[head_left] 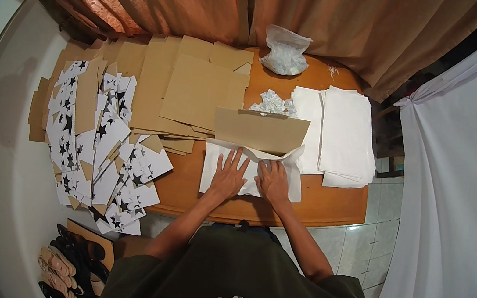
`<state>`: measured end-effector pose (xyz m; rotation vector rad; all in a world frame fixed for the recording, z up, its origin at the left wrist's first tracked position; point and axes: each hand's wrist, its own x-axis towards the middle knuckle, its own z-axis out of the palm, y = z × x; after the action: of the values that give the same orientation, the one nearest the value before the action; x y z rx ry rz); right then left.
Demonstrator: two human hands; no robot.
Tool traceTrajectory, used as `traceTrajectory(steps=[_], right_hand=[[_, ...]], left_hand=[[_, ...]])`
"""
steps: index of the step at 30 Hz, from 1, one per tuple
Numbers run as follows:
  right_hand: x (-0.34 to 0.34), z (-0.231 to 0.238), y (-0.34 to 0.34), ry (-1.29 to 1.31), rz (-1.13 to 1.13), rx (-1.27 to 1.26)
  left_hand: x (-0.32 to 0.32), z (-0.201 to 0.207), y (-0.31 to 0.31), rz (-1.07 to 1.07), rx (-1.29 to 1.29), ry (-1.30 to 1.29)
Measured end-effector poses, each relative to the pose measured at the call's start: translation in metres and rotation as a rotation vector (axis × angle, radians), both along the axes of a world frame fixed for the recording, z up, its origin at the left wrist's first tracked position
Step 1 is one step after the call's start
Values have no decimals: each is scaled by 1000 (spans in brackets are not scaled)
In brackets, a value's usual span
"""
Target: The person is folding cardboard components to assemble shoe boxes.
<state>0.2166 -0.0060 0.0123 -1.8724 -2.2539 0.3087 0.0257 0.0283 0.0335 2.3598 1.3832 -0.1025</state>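
A cardboard box (260, 129) with its brown lid raised stands in front of me on the wooden table. White paper (220, 152) covers its front part, its far edge wrinkled and turned up against the lid. On the left side of this paper my left hand (230, 172) lies flat, fingers spread and pointing away from me. My right hand (272, 180) rests likewise on the right side, its fingers stretched out. Neither hand grips anything. What lies under the paper is hidden.
Flat brown cardboard pieces (204, 91) cover the table's left half, beside white star-printed pieces (100, 147). Stacked white sheets (348, 134) lie at right. Small crumpled packets (271, 101) sit behind the lid, and a clear plastic bag (285, 54) stands farther back. Shoes (63, 271) are at lower left.
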Motion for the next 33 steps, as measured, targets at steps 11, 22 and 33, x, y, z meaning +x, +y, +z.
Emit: traceTrajectory(steps=[11,22,33], right_hand=[[0,-24,17,37,-95,-189],[4,-35,25,-4,6,-395],[16,-41,30,-46,-33,-597]], left_hand=[[5,-28,17,-62,-59,8],[1,-57,28,-50,-190,19],[5,-51,34,9,-248,138]])
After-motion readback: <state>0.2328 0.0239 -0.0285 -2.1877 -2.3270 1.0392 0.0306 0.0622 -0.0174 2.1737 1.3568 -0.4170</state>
